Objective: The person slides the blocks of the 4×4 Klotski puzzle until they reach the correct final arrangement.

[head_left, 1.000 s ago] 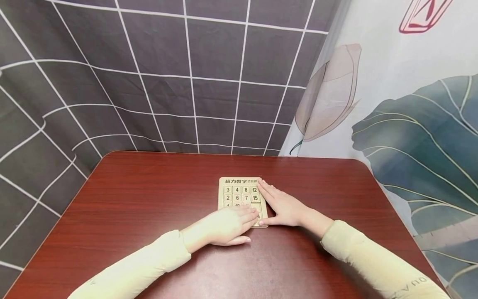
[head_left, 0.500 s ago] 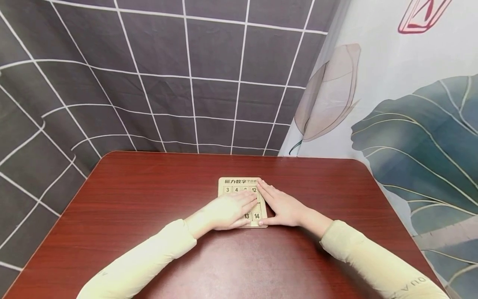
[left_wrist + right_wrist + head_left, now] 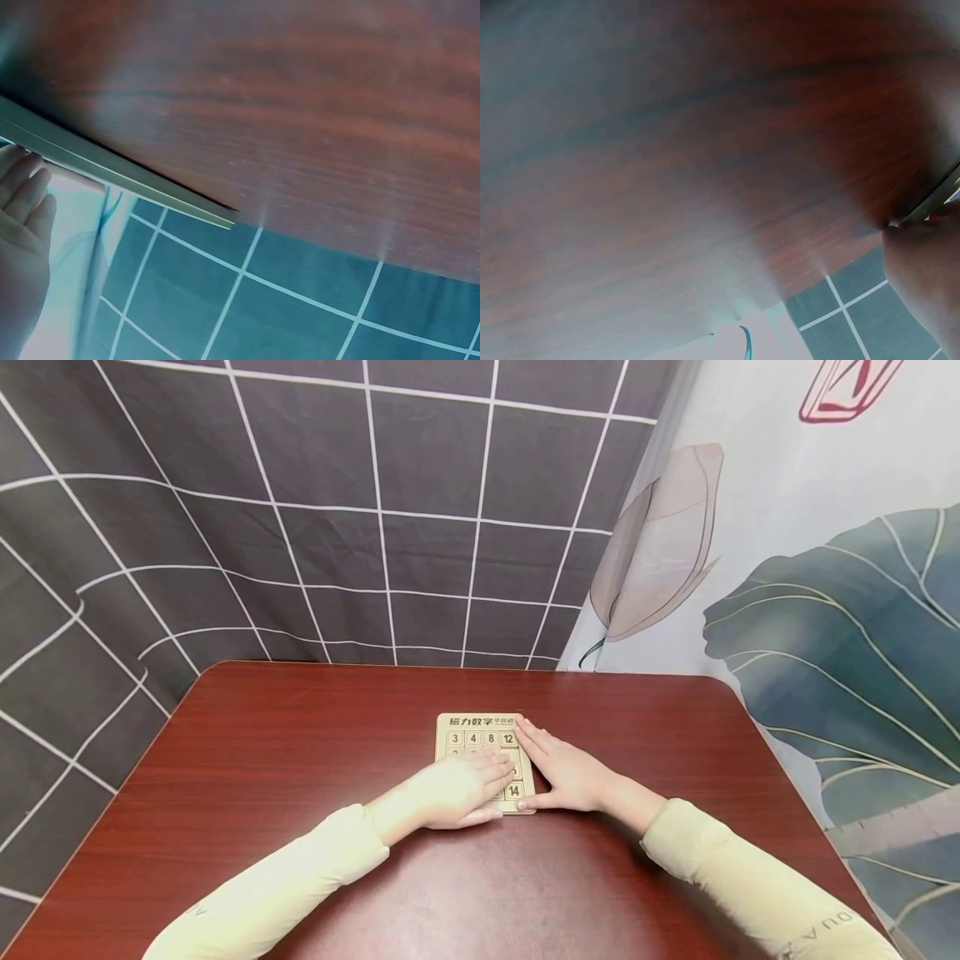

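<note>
A pale number sliding puzzle (image 3: 472, 722) lies flat on the table, with Chinese lettering along its top strip. Tiles 3, 4, 8 and 12 show in its top row, and tile 14 (image 3: 513, 792) at the lower right. My left hand (image 3: 456, 789) is laid across the middle tiles with straight fingers, hiding most of them. Its fingertips are over the right-hand column. Along the right side, my right hand (image 3: 573, 777) touches the puzzle's edge, fingertips at the upper corner and thumb near the lower one. The left wrist view shows the puzzle's side (image 3: 120, 169) low against the table.
The puzzle sits on a reddish-brown wooden table (image 3: 300, 718) with rounded back corners. Behind it hangs a dark grey cloth (image 3: 427, 552) with white grid lines. A white curtain (image 3: 750, 510) with large leaf prints hangs at the right.
My left hand has moved up the puzzle, then back down slightly. A tile now shows in the right column's third row, where a gap was. The right hand has stayed in place.
</note>
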The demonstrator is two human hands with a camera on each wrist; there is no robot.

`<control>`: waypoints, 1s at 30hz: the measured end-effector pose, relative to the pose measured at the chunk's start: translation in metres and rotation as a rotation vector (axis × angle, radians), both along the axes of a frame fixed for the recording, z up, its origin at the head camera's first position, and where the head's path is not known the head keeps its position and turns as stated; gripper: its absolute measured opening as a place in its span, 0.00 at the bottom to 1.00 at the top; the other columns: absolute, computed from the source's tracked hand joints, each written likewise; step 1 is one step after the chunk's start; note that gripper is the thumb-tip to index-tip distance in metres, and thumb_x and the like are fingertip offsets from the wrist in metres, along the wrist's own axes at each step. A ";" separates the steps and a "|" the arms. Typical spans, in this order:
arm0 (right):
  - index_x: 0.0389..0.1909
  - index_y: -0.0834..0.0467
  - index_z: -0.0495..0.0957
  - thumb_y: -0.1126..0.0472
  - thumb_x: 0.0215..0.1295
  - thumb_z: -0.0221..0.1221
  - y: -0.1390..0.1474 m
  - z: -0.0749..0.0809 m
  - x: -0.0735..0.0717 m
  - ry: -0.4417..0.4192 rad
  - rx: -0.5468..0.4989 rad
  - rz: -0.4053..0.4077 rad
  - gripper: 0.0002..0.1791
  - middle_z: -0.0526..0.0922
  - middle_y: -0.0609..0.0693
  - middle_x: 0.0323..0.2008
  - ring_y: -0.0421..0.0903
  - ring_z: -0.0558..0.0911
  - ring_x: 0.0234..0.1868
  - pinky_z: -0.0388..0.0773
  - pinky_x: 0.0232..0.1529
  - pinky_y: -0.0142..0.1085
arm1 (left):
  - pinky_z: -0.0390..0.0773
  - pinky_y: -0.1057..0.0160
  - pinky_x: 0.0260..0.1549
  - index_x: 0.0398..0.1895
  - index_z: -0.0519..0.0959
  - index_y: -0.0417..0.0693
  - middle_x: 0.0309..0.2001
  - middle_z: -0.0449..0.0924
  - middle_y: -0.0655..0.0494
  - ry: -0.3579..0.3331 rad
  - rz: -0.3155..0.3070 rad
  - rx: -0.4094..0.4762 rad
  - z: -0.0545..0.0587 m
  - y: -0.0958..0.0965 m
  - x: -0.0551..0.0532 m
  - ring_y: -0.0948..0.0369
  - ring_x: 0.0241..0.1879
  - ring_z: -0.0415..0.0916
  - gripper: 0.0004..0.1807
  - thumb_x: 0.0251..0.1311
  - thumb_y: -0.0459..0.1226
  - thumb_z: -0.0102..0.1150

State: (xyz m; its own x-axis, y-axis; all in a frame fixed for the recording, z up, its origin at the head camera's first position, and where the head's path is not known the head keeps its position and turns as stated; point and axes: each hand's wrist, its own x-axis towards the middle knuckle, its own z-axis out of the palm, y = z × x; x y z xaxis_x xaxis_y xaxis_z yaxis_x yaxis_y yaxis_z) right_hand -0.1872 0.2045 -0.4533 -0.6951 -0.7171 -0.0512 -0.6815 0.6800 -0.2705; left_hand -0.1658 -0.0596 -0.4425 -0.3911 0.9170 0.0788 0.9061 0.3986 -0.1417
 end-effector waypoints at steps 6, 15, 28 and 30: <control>0.84 0.70 0.48 0.33 0.65 0.66 0.000 0.000 0.000 0.005 -0.004 -0.003 0.63 0.44 0.63 0.86 0.60 0.53 0.86 0.59 0.84 0.56 | 0.70 0.58 0.78 0.74 0.75 0.43 0.74 0.76 0.49 0.019 -0.026 -0.004 -0.003 -0.001 0.001 0.55 0.75 0.73 0.32 0.80 0.54 0.49; 0.84 0.69 0.48 0.32 0.66 0.65 0.000 -0.001 0.000 -0.002 0.001 0.000 0.63 0.44 0.63 0.87 0.60 0.52 0.86 0.58 0.85 0.55 | 0.68 0.57 0.80 0.77 0.71 0.43 0.78 0.71 0.48 -0.008 0.032 0.020 -0.003 0.002 -0.019 0.54 0.78 0.69 0.33 0.79 0.54 0.50; 0.84 0.69 0.48 0.33 0.66 0.66 0.000 -0.001 0.000 -0.001 0.002 -0.001 0.63 0.44 0.63 0.87 0.60 0.53 0.86 0.58 0.85 0.56 | 0.69 0.57 0.79 0.74 0.74 0.42 0.76 0.74 0.47 -0.006 0.095 -0.006 0.000 0.010 -0.027 0.54 0.77 0.71 0.33 0.80 0.55 0.48; 0.84 0.69 0.48 0.33 0.65 0.66 0.000 0.000 0.000 0.000 0.002 -0.002 0.63 0.44 0.63 0.87 0.61 0.53 0.86 0.59 0.84 0.56 | 0.69 0.57 0.79 0.74 0.75 0.42 0.75 0.74 0.47 -0.012 0.080 -0.001 0.000 0.010 -0.025 0.54 0.77 0.71 0.32 0.80 0.54 0.48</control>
